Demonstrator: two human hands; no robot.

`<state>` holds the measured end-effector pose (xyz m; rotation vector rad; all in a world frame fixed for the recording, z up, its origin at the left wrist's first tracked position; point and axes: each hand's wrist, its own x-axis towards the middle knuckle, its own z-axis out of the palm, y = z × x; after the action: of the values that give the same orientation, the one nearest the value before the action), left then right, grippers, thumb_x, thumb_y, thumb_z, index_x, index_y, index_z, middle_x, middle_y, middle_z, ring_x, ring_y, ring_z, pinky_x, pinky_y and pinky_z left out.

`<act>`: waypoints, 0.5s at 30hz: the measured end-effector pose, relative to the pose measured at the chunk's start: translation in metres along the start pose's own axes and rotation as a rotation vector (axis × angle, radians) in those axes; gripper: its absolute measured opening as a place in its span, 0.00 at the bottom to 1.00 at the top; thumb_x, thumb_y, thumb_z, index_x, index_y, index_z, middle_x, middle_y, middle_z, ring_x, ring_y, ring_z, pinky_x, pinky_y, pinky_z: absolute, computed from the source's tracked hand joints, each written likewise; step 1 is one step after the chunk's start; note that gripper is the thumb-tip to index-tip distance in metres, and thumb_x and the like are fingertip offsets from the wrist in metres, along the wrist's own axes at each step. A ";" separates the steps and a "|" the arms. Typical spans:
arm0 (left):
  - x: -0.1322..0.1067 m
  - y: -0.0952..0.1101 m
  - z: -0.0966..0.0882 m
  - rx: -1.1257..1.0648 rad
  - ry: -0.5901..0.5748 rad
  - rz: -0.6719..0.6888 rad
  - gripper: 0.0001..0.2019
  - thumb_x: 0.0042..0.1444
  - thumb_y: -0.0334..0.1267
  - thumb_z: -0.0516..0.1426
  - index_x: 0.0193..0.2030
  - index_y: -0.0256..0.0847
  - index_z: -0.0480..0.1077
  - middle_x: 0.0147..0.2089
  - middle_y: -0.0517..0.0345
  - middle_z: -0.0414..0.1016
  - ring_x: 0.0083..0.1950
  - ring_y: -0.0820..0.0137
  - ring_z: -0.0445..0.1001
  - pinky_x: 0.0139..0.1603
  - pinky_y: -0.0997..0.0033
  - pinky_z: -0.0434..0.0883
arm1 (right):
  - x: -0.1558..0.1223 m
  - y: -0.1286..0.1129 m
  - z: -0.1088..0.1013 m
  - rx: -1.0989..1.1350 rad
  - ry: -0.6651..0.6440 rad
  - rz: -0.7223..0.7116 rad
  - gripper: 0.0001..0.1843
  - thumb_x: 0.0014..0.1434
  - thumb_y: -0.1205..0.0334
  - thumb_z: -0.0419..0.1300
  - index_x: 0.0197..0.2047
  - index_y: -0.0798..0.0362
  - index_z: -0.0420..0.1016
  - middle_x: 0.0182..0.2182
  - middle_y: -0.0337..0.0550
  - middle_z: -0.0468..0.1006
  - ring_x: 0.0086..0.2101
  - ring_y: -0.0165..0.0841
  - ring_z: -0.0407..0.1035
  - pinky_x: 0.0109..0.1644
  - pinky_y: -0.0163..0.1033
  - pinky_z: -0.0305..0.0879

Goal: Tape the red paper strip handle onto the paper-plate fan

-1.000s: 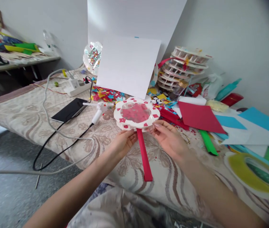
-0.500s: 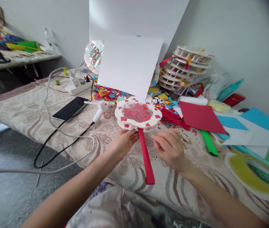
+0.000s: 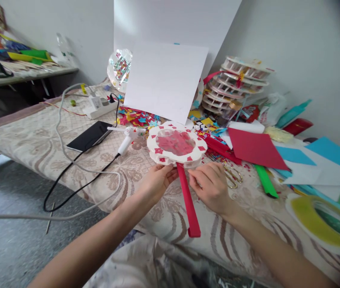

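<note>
A white flower-shaped craft piece (image 3: 177, 143) has a see-through middle with red bits behind it, small red shapes round its rim and a long red handle (image 3: 189, 204) pointing towards me. My left hand (image 3: 161, 180) grips the near edge from below, just left of the handle, with its thumb at the rim and some fingers hidden beneath. To the right of the handle, my right hand (image 3: 208, 185) is closed with bent fingers, thumb and fingertips together close to the near rim. Whatever those fingertips hold, if anything, is too small to make out.
Left of the piece lie a white glue gun (image 3: 125, 143) with its cord and a black tablet (image 3: 89, 136). Gold-handled scissors (image 3: 233, 176), red card (image 3: 256, 148) and a tape roll (image 3: 322, 220) are on the right. A white board (image 3: 166, 80) and stacked craft pieces (image 3: 236, 86) stand behind.
My right hand has moved left, closer to the handle and the near rim. The flower-shaped piece sits slightly further right and lower in view, with my left hand still gripping it.
</note>
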<state>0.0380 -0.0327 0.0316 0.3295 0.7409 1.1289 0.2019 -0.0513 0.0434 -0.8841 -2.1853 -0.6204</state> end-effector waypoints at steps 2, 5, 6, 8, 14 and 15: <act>0.000 -0.001 0.000 0.001 -0.004 0.001 0.07 0.54 0.23 0.58 0.27 0.34 0.70 0.29 0.52 0.77 0.31 0.72 0.76 0.45 0.70 0.72 | 0.000 0.000 0.001 0.004 -0.013 0.002 0.08 0.58 0.75 0.58 0.38 0.54 0.71 0.28 0.42 0.73 0.32 0.35 0.65 0.41 0.43 0.60; 0.000 -0.001 0.000 0.001 -0.007 0.003 0.07 0.54 0.23 0.58 0.27 0.34 0.71 0.28 0.52 0.77 0.31 0.72 0.76 0.46 0.68 0.72 | -0.001 0.000 0.003 0.000 -0.029 0.001 0.07 0.59 0.74 0.57 0.37 0.53 0.72 0.28 0.42 0.73 0.32 0.35 0.65 0.41 0.43 0.60; 0.000 -0.001 0.000 0.001 -0.007 0.003 0.07 0.54 0.23 0.58 0.27 0.34 0.71 0.28 0.52 0.77 0.31 0.72 0.76 0.46 0.68 0.72 | -0.001 0.000 0.003 -0.005 -0.034 0.001 0.07 0.59 0.74 0.57 0.37 0.53 0.71 0.28 0.42 0.73 0.32 0.35 0.65 0.41 0.43 0.60; 0.000 -0.002 0.001 0.001 -0.005 0.001 0.08 0.54 0.23 0.57 0.26 0.34 0.70 0.28 0.53 0.77 0.31 0.72 0.76 0.46 0.69 0.72 | -0.001 0.000 0.004 -0.017 -0.040 0.004 0.06 0.59 0.74 0.57 0.36 0.53 0.71 0.28 0.42 0.73 0.32 0.35 0.64 0.41 0.43 0.59; 0.000 -0.002 0.002 0.000 -0.006 0.002 0.07 0.54 0.23 0.58 0.27 0.35 0.70 0.29 0.53 0.78 0.32 0.72 0.76 0.47 0.69 0.72 | 0.002 -0.001 0.005 -0.027 -0.020 0.025 0.07 0.59 0.74 0.57 0.35 0.53 0.71 0.27 0.41 0.72 0.31 0.34 0.64 0.41 0.43 0.59; 0.000 -0.002 0.001 0.001 -0.006 0.001 0.07 0.54 0.23 0.58 0.27 0.35 0.70 0.29 0.53 0.78 0.32 0.72 0.76 0.47 0.68 0.72 | 0.001 -0.001 0.005 -0.018 -0.011 0.026 0.07 0.59 0.74 0.57 0.36 0.53 0.71 0.27 0.41 0.72 0.31 0.34 0.65 0.41 0.43 0.60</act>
<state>0.0404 -0.0337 0.0315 0.3343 0.7366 1.1283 0.1984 -0.0480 0.0410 -0.9262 -2.1781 -0.6245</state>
